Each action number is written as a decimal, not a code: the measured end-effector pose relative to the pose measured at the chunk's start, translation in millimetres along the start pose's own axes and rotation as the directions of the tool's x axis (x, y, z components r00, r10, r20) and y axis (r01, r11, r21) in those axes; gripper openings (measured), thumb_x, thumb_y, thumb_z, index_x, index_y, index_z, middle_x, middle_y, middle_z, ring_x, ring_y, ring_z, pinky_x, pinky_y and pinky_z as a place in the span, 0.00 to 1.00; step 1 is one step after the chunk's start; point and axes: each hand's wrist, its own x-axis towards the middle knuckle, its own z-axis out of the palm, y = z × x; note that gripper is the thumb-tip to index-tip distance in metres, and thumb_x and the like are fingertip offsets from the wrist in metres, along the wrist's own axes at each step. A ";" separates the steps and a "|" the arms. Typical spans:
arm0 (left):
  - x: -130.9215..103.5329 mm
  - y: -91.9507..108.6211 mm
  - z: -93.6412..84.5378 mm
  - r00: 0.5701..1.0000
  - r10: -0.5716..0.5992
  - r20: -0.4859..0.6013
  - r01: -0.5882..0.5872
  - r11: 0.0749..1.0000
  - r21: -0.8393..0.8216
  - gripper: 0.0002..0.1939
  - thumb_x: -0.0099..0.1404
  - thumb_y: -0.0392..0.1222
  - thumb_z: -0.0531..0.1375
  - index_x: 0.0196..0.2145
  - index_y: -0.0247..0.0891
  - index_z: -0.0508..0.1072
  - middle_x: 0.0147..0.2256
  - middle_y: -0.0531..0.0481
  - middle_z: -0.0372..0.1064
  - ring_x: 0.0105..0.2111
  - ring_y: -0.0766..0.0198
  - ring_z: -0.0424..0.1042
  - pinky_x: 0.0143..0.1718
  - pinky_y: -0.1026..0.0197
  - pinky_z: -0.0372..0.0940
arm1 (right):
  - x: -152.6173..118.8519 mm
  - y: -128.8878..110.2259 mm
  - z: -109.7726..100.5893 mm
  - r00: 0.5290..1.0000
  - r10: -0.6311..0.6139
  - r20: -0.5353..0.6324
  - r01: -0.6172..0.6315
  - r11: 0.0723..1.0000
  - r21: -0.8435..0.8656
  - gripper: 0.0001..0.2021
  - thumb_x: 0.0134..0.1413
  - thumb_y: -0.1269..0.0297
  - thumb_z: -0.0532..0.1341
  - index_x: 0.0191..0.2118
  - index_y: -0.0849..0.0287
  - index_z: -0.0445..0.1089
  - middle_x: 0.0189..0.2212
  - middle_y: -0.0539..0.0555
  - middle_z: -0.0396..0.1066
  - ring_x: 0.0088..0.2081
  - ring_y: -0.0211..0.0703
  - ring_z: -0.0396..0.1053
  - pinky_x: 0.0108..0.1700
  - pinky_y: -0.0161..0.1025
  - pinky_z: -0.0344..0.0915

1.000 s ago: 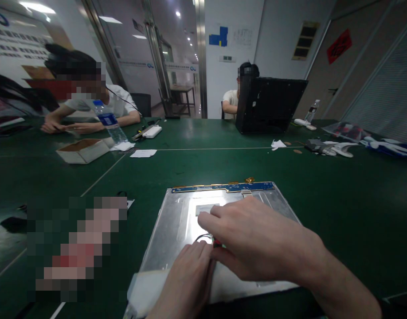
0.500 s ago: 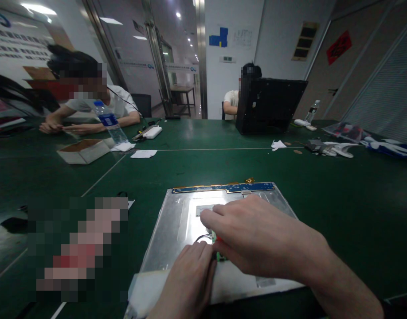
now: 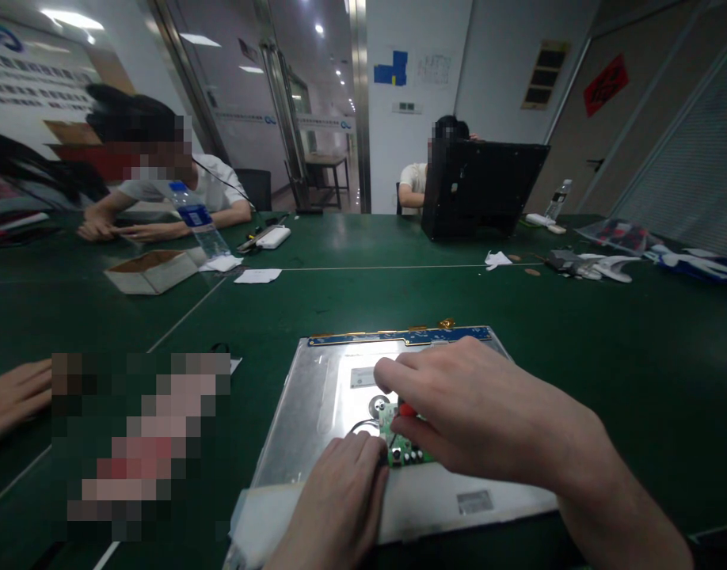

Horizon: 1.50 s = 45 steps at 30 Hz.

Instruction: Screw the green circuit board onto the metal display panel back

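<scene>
Pinching a red-handled tool [image 3: 407,408], the fingers of my right hand [image 3: 488,419] are nearly closed and have shifted away, exposing more of the green circuit board [image 3: 405,447], so I see better where I'm working. My left hand [image 3: 345,491] has its fingers together at the board's left edge (whether they grip it, I can't tell). The board lies on a metal panel [image 3: 298,404], on the worktop [image 3: 363,297]. Off left, another person's hand [image 3: 16,396] has appeared.
</scene>
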 end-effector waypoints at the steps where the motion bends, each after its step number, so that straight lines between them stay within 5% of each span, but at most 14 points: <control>1: 0.1 0.4 -0.9 1.000 -0.007 0.008 0.007 1.000 0.000 0.08 0.67 0.34 0.46 0.38 0.38 0.64 0.35 0.44 0.70 0.33 0.54 0.70 0.34 0.52 0.66 | -0.2 -0.1 -0.2 1.000 0.003 -0.002 -0.003 1.000 -0.004 0.03 0.56 0.69 0.57 0.38 0.58 0.62 0.29 0.50 0.71 0.27 0.39 0.63 0.25 0.37 0.48; 32: 3.5 2.5 -1.7 0.998 -0.006 -0.057 0.009 0.999 0.042 0.12 0.65 0.32 0.45 0.31 0.38 0.67 0.30 0.44 0.71 0.28 0.55 0.70 0.29 0.54 0.67 | 7.4 -6.2 7.8 0.998 -0.038 0.047 0.036 0.999 0.032 0.04 0.58 0.68 0.58 0.40 0.59 0.63 0.29 0.50 0.71 0.25 0.37 0.63 0.23 0.37 0.48; 45: -4.0 -17.8 26.3 0.997 -0.003 -0.076 0.008 0.998 0.062 0.10 0.63 0.32 0.48 0.33 0.39 0.67 0.32 0.45 0.70 0.31 0.55 0.70 0.37 0.52 0.68 | 4.4 -6.8 9.6 0.995 -0.095 0.031 0.094 0.995 0.046 0.05 0.56 0.69 0.57 0.39 0.58 0.62 0.30 0.51 0.69 0.25 0.37 0.60 0.22 0.36 0.47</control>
